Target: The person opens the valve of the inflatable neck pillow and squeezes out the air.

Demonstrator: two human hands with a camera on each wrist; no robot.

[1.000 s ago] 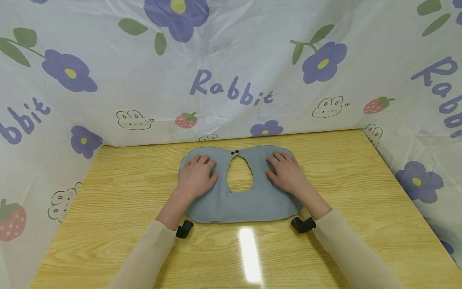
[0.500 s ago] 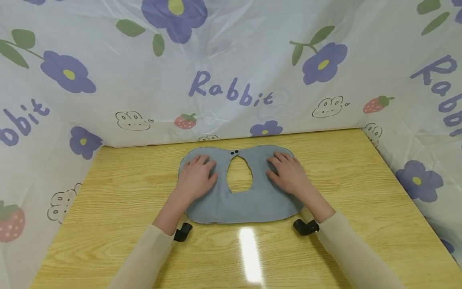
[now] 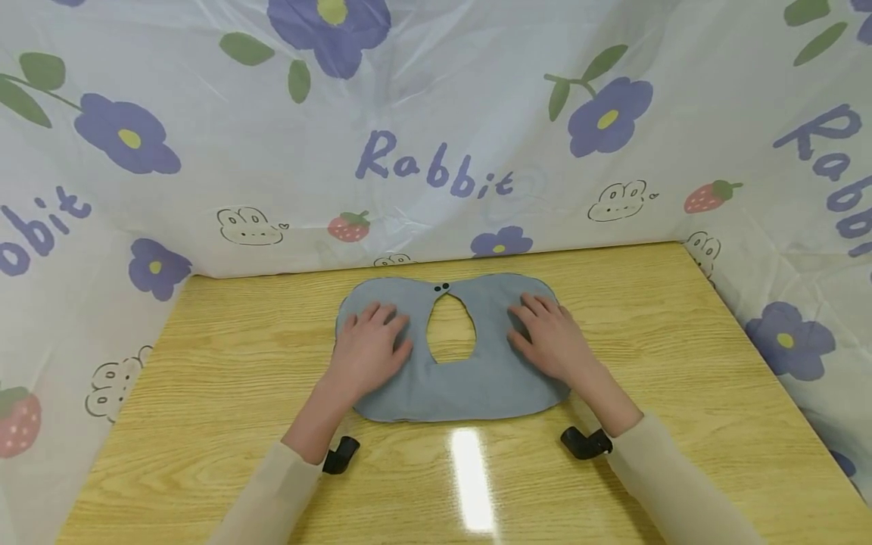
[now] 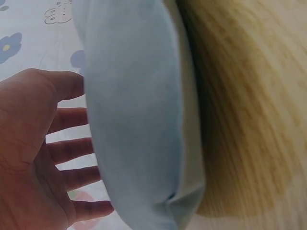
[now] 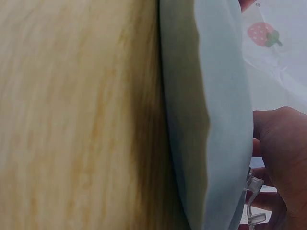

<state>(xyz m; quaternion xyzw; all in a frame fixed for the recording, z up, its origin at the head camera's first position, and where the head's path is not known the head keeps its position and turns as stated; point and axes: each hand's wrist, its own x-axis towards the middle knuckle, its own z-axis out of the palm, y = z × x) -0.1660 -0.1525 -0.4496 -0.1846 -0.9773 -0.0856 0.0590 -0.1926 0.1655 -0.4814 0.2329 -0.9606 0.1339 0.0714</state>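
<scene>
A plump grey-blue neck pillow [image 3: 463,390] lies flat on the wooden table, its two ends meeting at the far side. Two dark snap buttons [image 3: 441,287] show there, above the oval opening in its middle. My left hand [image 3: 368,344] rests on the left lobe with fingers spread and slightly bent. On the right lobe rests my right hand [image 3: 553,337], in much the same pose. Seen from the left wrist, the fingertips touch the top of the pillow [image 4: 136,105]. The right wrist view has the pillow's thick side [image 5: 225,105] in front of the right fingers.
The wooden table [image 3: 681,363] is backed and flanked by a white curtain [image 3: 436,98] printed with flowers, strawberries and "Rabbit". A black device sits at the left wrist [image 3: 341,456] and another at the right wrist [image 3: 586,443]. Light glares on the near tabletop.
Both hands have slid slightly back toward the person over the pillow, the right one also a little outward. The pillow has stayed about where it was.
</scene>
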